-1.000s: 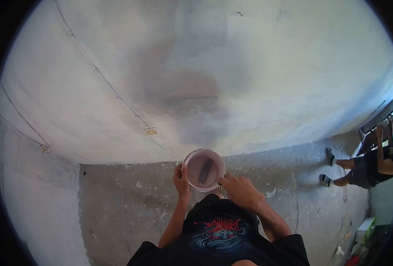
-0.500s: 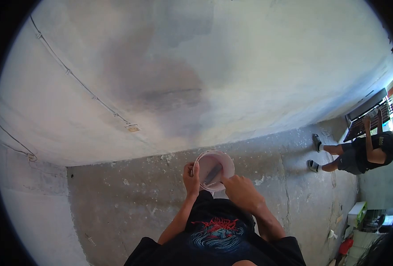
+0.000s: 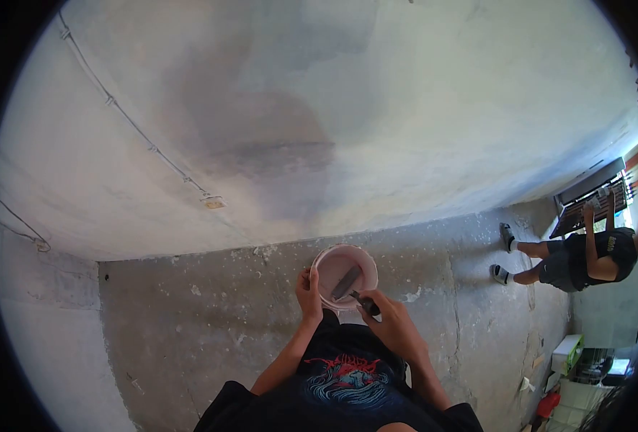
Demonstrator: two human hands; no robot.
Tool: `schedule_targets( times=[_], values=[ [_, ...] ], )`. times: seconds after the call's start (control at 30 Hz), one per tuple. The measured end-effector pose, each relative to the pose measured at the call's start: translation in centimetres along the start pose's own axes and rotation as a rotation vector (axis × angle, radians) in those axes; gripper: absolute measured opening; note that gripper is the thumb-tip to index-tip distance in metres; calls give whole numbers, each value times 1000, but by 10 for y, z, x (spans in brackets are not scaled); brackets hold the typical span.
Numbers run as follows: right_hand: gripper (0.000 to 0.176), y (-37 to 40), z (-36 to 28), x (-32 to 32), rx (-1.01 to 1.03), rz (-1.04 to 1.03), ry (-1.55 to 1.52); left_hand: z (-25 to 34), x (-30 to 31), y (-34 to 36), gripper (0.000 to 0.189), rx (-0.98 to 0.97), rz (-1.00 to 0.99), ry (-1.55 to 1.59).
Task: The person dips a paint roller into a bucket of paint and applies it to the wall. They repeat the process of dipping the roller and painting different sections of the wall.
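A pale pink bucket is held in front of my body, its open mouth facing me. My left hand grips its left side, with fingers around the outside and the thumb near the rim. In my right hand is a trowel, closed around its black handle. The trowel's grey, flat blade reaches into the bucket at a slant. Pinkish-white residue coats the bucket's inner wall; how much lies at the bottom is hard to make out.
Ahead rises a patchy, whitish wall with a cable and a small outlet box. Splatters mark the concrete floor. At right another person stands by a barred window. A white-and-green box sits among items at lower right.
My right hand has drawn back and turned slightly, so the trowel's black handle shows now. The blade has shifted a little inside the bucket. My left hand keeps its grip.
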State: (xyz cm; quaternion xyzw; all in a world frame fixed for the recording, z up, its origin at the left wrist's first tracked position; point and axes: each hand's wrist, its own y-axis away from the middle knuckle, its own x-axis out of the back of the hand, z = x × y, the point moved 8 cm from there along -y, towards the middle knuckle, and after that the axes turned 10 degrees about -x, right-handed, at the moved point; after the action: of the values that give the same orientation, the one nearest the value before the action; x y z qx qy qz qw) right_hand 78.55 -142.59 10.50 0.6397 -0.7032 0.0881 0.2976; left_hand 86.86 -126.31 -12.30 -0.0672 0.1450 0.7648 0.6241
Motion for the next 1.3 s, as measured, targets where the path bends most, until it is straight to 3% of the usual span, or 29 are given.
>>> schedule_targets(
  times=[0.47, 0.57, 0.63, 0.7, 0.77, 0.8, 0.97, 1.1, 1.17, 1.23, 1.3],
  values=[
    [30, 0, -38, -16, 101, 146, 22, 74, 33, -61, 34, -230, 28, -104],
    [29, -10, -28, -15, -12, 196, -65, 87, 39, -86, 35, -186, 42, -150],
    [26, -11, -21, -5, -23, 355, -212, 98, 50, -102, 34, -224, 51, -188],
    [23, -21, -13, -11, -57, 355, -324, 101, 62, -125, 34, -260, 70, -218],
    [21, -18, 8, -12, -107, 530, -725, 92, 86, -143, 35, -248, 68, -240],
    [21, -15, 14, -20, -123, 533, -726, 94, 95, -145, 35, -236, 63, -248],
    [20, -10, 105, -55, -305, 678, -1329, 133, 103, -167, 39, -221, 140, -187],
    [18, -20, 165, -86, -302, 532, -1578, 152, 93, -178, 38, -344, 149, -146],
    [18, -22, 171, -111, -407, 331, -1711, 167, 84, -177, 36, -306, 95, -149],
    [19, -17, 190, -118, -486, 346, -1670, 184, 69, -178, 35, -337, 59, -154],
    [23, -16, 191, -126, -389, 79, -1453, 194, 60, -173, 34, -353, 16, -177]
  ],
)
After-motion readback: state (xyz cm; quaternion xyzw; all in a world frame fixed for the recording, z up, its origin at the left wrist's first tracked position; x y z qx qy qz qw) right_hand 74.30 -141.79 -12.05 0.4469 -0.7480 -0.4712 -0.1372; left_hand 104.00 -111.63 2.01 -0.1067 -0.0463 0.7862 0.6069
